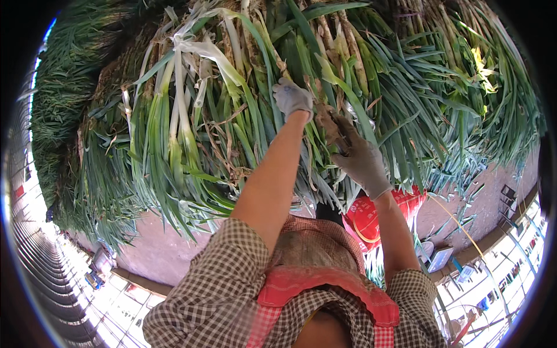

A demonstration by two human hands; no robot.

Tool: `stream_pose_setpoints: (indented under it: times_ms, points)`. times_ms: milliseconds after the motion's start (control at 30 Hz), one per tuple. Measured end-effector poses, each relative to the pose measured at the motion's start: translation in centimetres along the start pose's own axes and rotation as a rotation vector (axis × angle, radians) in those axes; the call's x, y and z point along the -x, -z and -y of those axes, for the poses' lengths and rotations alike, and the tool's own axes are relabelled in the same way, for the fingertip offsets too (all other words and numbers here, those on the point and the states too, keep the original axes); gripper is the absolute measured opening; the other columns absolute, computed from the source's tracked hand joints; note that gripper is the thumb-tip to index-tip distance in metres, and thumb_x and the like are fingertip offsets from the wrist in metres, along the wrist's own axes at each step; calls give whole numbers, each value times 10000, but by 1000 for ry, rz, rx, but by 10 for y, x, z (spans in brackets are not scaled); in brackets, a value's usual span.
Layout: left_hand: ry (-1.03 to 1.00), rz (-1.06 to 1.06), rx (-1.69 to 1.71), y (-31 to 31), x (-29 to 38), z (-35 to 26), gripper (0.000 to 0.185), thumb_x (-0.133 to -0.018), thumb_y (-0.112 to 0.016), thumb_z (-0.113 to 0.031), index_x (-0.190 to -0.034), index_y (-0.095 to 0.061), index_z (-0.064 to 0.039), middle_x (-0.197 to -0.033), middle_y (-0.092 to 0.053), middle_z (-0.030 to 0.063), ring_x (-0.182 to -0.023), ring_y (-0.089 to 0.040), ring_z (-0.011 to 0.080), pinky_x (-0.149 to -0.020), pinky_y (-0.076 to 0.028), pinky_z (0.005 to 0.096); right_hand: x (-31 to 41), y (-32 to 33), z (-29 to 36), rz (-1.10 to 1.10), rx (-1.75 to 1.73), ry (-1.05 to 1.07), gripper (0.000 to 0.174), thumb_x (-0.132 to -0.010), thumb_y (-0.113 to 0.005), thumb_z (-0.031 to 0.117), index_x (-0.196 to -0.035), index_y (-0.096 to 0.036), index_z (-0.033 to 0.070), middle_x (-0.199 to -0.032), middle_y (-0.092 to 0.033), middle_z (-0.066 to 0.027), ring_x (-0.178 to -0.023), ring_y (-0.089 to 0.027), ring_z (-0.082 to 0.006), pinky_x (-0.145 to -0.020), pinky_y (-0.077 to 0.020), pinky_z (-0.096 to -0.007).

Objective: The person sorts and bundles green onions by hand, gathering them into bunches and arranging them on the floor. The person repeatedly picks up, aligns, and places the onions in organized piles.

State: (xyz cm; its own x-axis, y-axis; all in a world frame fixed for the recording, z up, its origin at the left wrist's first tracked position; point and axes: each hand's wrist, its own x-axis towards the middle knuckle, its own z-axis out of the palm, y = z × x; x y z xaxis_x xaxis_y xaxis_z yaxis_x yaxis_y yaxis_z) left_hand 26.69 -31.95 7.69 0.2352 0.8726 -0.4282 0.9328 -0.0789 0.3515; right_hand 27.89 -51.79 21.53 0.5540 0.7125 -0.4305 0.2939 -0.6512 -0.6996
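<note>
A thick heap of long green onions or leeks [165, 161], with pale stalks and green leaves, lies in front of me. My left hand [293, 99], in a light grey glove, is at the middle of the heap with its fingers curled against the stalks; whether it grips one is hidden. Lower and to the right, my right hand [359, 158] wears a soiled grey glove. Its thumb stands apart from its stretched fingers, which lie over the leaves beside brown dry matter. A strip of clear plastic [202, 48] is wound about pale stalks at the upper left.
More stacked green onions [65, 87] rise at the far left. A red bag with printing [365, 222] is beside my right forearm. Cut leaves [461, 204] litter the floor [167, 248] at the right. A yellow cord or hose [461, 226] runs across the lower right.
</note>
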Motion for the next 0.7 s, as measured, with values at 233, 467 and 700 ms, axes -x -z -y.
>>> stream_pose_setpoints:
  times_ms: [233, 467, 700]
  points:
    - [-51, 725, 1203, 63, -15, 76, 358, -826, -605, -76, -1177, -596, -9, -1007, -652, 77, -807, -637, 209, -755, -554, 336, 17, 1, 26, 115, 7, -63, 890, -728, -737, 278, -1522, -339, 227, -1121, -701, -128, -927, -683, -360, -807, -543, -406]
    - [-8, 766, 1322, 124, -45, 192, 448, -1059, -387, -384, -1341, -502, -56, -1053, -668, 72, -829, -669, 222, -713, -613, 444, 27, -65, 59, 173, 24, 235, 889, -748, -734, 264, -1528, -310, 238, -1047, -703, -158, -907, -678, -383, -799, -540, -434]
    - [158, 725, 1379, 150, -36, 205, 874, -936, -355, -731, -1361, -456, 27, -1004, -653, 121, -745, -653, 225, -786, -585, 428, 39, -103, 98, 299, 114, 143, 853, -769, -720, 279, -1515, -307, 263, -1077, -694, -172, -925, -668, -405, -812, -535, -470]
